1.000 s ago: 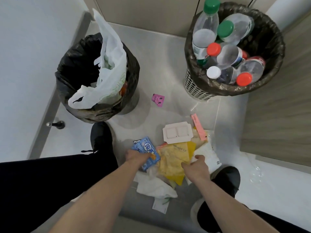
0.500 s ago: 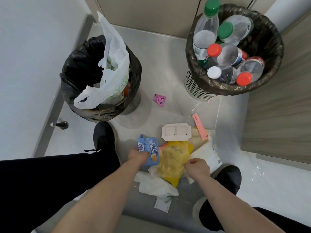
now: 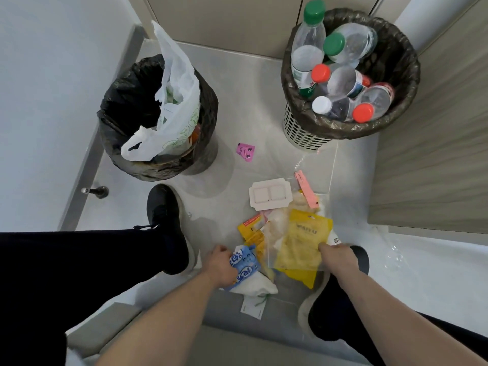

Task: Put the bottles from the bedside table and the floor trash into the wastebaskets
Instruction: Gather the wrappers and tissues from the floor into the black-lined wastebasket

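Observation:
Floor trash lies between my feet. My left hand (image 3: 220, 265) grips a blue and white wrapper (image 3: 244, 265) over a white tissue wad (image 3: 254, 285). My right hand (image 3: 335, 256) pinches a clear bag holding a yellow pouch (image 3: 303, 239), lifted off the pile. A white blister card (image 3: 269, 194), a pink strip (image 3: 306, 190) and a small pink wrapper (image 3: 246, 151) lie on the floor. The black-lined wastebasket (image 3: 118, 120) on the left holds a white plastic bag (image 3: 174, 107). The mesh wastebasket (image 3: 301, 130) on the right is full of several plastic bottles (image 3: 340, 80).
My two black shoes (image 3: 165, 220) flank the pile. A door stop (image 3: 95, 191) sticks out of the left wall's baseboard. A wood-grain cabinet side (image 3: 433, 143) stands at the right. A white paper slip (image 3: 252, 307) lies near my left forearm.
Both hands have closed on trash and pulled back toward me: the left drew the blue wrapper nearer, the right lifted the clear bag with the yellow pouch, uncovering an orange packet beneath.

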Tool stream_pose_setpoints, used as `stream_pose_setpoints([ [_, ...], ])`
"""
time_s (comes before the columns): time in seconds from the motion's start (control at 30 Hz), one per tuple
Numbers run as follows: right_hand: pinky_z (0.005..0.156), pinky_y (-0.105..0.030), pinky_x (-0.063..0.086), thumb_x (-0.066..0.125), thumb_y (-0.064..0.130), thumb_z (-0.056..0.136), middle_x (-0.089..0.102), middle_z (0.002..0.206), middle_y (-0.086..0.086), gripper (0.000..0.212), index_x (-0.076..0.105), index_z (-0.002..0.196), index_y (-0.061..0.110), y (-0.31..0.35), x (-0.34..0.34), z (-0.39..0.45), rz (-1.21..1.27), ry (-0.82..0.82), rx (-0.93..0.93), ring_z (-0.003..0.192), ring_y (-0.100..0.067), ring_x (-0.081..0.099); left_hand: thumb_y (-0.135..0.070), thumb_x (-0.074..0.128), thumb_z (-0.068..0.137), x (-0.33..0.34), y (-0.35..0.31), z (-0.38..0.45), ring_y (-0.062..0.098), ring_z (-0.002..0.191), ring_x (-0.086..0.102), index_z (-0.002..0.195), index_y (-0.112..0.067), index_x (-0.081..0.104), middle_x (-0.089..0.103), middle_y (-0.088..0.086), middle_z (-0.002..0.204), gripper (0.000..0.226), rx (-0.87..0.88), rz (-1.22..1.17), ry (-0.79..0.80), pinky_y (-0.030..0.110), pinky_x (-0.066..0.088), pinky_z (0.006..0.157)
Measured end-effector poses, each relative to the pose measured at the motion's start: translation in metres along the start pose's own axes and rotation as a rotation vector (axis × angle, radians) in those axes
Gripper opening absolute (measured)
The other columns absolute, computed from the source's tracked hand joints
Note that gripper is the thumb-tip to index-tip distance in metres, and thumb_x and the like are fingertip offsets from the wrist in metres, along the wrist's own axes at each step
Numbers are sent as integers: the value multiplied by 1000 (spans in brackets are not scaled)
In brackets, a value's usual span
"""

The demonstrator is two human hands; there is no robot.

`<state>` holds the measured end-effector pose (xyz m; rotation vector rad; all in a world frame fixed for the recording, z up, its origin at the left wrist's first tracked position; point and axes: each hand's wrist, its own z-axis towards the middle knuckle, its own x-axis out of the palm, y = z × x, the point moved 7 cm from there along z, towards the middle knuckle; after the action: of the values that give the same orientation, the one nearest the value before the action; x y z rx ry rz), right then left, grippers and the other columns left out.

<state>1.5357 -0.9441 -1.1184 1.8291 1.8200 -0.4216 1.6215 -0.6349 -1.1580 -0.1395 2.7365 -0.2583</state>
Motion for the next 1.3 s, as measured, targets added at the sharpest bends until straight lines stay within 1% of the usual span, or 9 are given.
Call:
stream_pose_setpoints([
  [0.1, 88, -42, 54, 68, 32, 82, 68, 108, -17, 32, 63, 95, 4, -8, 17, 12, 125, 40, 70, 98, -36, 64, -41, 62, 86, 18, 6, 9, 32, 131, 44, 133, -13, 54, 39, 8, 147, 55, -9, 88, -44, 34, 37, 111],
  [0.23, 100, -53, 53, 89, 45, 60, 54, 135, -14, 108, 33, 144, 5, -21, 41, 30, 363, 67, 180, 119, -38, 59, -59, 67, 81, 28, 7, 17, 29, 123, 48, 134, -16, 44, 45, 6, 136, 72, -3, 140, -106, 37, 40, 105],
  [0.37, 101, -56, 51, 96, 46, 60, 49, 137, -12, 122, 20, 149, 11, -24, 53, 34, 439, 55, 272, 127, -38, 54, -64, 73, 70, 33, 11, 24, 26, 116, 51, 129, -23, 42, 53, 2, 127, 78, -37, 164, -139, 38, 45, 95],
  [0.5, 89, -56, 58, 100, 38, 52, 59, 126, -8, 113, 37, 142, 10, -34, 62, 42, 523, 81, 322, 112, -36, 65, -56, 71, 77, 35, 10, 28, 27, 113, 63, 122, -26, 56, 66, 0, 120, 56, -95, 146, -144, 33, 51, 91],
  [0.6, 80, -53, 62, 96, 25, 65, 70, 120, -13, 75, 59, 127, 8, -41, 66, 45, 595, 145, 326, 98, -36, 72, -55, 68, 74, 38, 11, 29, 24, 106, 70, 113, -26, 67, 74, -3, 111, 49, -143, 104, -64, 28, 53, 84],
  [0.73, 81, -49, 59, 84, 13, 83, 70, 117, -12, 48, 60, 125, 9, -40, 61, 32, 640, 221, 316, 98, -36, 70, -49, 71, 76, 30, 8, 22, 18, 98, 67, 111, -25, 66, 71, -2, 110, 43, -144, 103, 27, 25, 45, 74],
  [0.9, 85, -52, 58, 80, 12, 87, 69, 120, -13, 47, 58, 129, 9, -35, 40, 4, 644, 238, 281, 101, -36, 69, -33, 75, 79, -15, -1, -5, 19, 91, 67, 82, -21, 55, 55, -4, 81, 24, -127, 232, -38, 25, 49, 72],
  [1.07, 88, -57, 58, 74, 4, 91, 67, 120, -19, 40, 58, 128, 2, -24, -1, -34, 657, 174, 190, 103, -39, 67, -34, 79, 74, -72, -25, -43, 23, 100, 70, 102, -21, 62, 68, 1, 103, 35, -65, 292, -169, 29, 55, 81],
  [1.3, 59, -41, 56, 69, 3, 90, 65, 96, -15, 25, 59, 112, 8, -5, -60, -93, 624, 19, 17, 90, -36, 66, -32, 83, 74, -152, -60, -109, 25, 108, 69, 120, -14, 64, 69, 6, 117, 53, 25, 407, -340, 33, 55, 83],
])
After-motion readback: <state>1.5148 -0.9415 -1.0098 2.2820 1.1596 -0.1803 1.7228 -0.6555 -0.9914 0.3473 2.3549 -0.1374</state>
